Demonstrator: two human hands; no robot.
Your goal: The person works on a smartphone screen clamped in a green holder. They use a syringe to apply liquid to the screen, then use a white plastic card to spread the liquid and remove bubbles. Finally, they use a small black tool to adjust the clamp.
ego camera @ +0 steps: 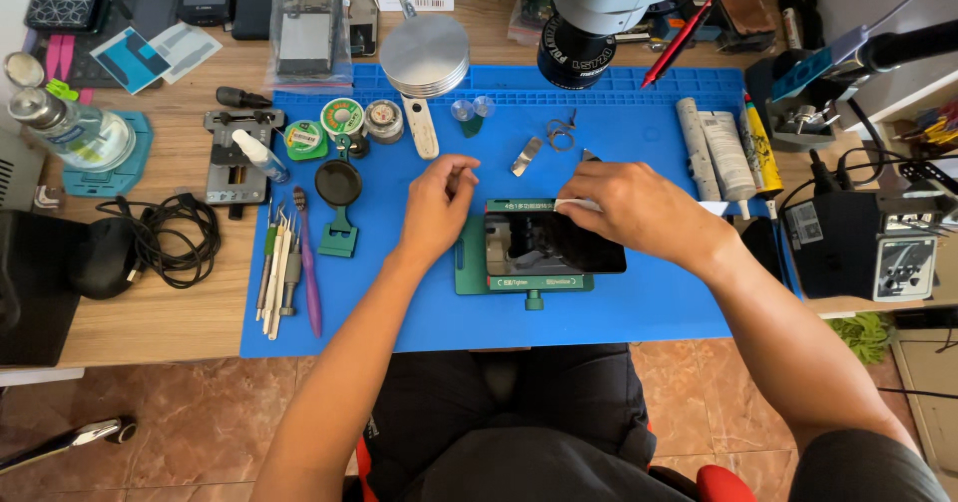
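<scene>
Keep your left hand [436,206], fingers loosely curled, bracing the green rectangular holding fixture [479,262] while your right hand [639,208], fingers pinched on the thin white swab [577,204], works gently across the dark glossy phone [554,245].

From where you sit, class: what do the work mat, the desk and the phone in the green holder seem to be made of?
Mat: probably silicone or rubber; matte blue, moulded ridges along its far edge.
Desk: wood or wood-look laminate; pale grain.
Phone: glossy dark face, likely glass; it mirrors the scene.
Holder: matte green, metal or plastic, unclear.
</scene>
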